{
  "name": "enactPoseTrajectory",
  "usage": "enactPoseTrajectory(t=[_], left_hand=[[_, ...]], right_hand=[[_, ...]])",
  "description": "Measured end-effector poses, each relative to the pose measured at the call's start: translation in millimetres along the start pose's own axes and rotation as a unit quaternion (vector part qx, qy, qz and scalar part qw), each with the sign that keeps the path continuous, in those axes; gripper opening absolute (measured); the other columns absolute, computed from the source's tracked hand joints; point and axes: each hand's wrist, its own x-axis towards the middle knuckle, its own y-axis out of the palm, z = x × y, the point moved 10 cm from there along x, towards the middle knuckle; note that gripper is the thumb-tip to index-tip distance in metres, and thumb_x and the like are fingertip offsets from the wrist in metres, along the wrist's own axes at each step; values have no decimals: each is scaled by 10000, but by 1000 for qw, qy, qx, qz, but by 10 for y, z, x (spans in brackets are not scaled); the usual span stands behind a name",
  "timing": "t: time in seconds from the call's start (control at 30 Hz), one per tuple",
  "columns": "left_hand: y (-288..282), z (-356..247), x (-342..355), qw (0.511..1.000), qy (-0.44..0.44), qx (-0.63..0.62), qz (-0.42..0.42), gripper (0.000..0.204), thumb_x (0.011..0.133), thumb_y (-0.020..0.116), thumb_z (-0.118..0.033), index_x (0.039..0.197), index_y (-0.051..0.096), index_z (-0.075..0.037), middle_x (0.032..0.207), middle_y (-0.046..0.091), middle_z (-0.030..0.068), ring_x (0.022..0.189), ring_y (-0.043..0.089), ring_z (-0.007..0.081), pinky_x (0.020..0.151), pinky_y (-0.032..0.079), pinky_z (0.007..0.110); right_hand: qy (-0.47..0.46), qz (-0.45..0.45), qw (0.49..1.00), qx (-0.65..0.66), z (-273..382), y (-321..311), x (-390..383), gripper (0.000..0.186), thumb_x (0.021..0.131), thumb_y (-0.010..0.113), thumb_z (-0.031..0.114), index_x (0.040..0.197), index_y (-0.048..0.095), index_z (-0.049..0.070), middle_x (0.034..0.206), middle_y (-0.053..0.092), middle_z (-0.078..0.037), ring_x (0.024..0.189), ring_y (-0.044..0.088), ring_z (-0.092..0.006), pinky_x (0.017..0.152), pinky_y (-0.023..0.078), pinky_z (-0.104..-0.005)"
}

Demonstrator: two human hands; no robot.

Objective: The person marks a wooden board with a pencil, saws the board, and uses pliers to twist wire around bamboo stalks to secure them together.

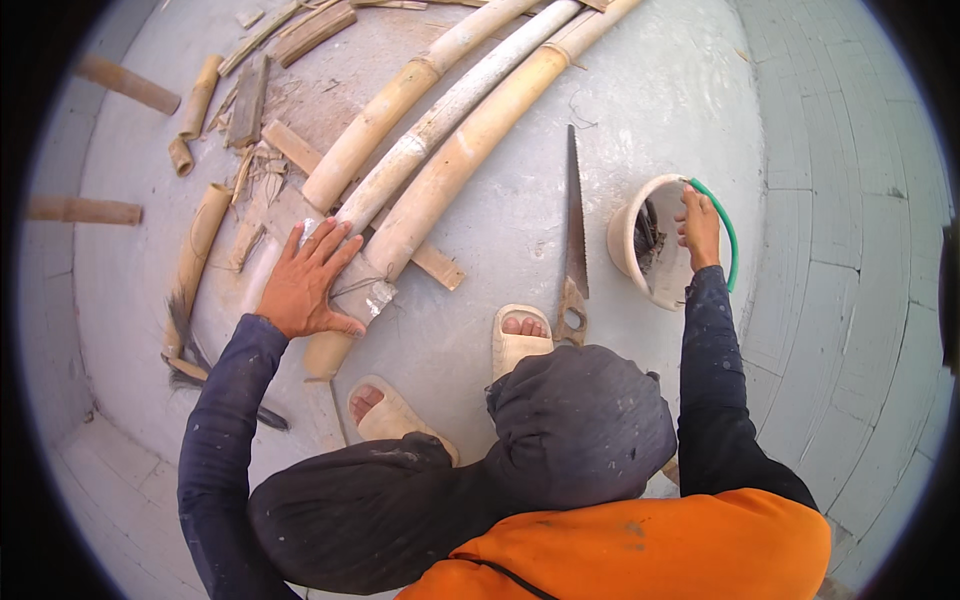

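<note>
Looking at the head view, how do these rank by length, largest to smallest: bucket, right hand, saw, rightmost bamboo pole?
1. Rightmost bamboo pole, though the top edge cuts it off
2. Saw
3. Bucket
4. Right hand

Left hand (pixel 308 285) spread at bamboo poles (pixel 430 200) — right hand (pixel 701 228) at a bucket (pixel 622 238) rim.
</note>
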Motion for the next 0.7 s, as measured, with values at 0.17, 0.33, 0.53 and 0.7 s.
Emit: enactPoseTrajectory(t=[0.17, 0.33, 0.53, 0.7], left_hand=[[-11, -9, 138, 999, 22, 18, 30, 1319, 770, 793, -847, 1783, 262, -188, 1852, 239, 102, 1725, 157, 311, 1410, 123, 596], [-948, -510, -891, 994, -18, -98, -52, 726, 964, 823, -435, 1586, 569, -159, 1595, 568, 122, 1481, 528, 372, 1234, 449, 518], [-1027, -2664, -2309, 712, -63, -653, 252, 468, 1149, 568, -256, 1557, 596, -29, 1418, 704, 218, 1316, 662, 409, 1130, 524, 495], [-620, -2980, -2639, 741, -217, -613, 166, 420, 1135, 600, -307, 1413, 599, 7, 1203, 760, 218, 1164, 729, 417, 1003, 575, 522]], right_hand=[[223, 171, 957, -79, -1658, 393, -14, 1188, 855, 509, 1027, 1506, 625, 40, 920, 697, -139, 680, 610, -219, 567, 481, -379], [252, 188, 949, 37, -1651, 641, 31, 1120, 812, 544, 970, 1447, 646, 54, 890, 663, -105, 682, 590, -203, 558, 464, -359], [271, 175, 946, 43, -1717, 129, 583, 928, 817, 550, 802, 1366, 632, 58, 890, 658, -93, 675, 587, -193, 557, 477, -341], [279, 227, 933, 13, -1806, 691, 720, 770, 822, 554, 662, 1298, 620, 61, 891, 654, -84, 669, 585, -184, 555, 488, -327]])
